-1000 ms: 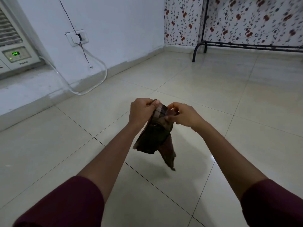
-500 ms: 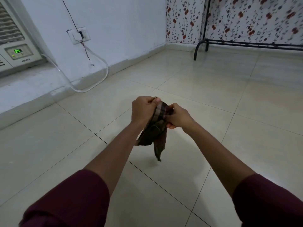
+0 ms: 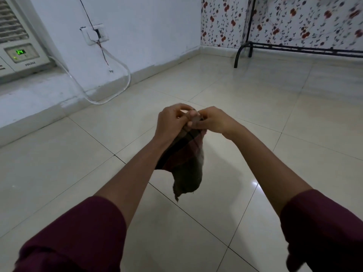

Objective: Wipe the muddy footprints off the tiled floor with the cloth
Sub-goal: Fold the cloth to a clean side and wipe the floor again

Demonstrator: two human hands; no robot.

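Both hands, left hand [image 3: 170,122] and right hand [image 3: 211,121], pinch the checked cloth [image 3: 184,163] by its top, hanging mid-air above the tiled floor [image 3: 255,118]; loose pinch could drop it.

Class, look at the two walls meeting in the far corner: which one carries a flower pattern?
The far wall behind the black metal stand: red flowers on white. The left wall, with the socket, is plain.
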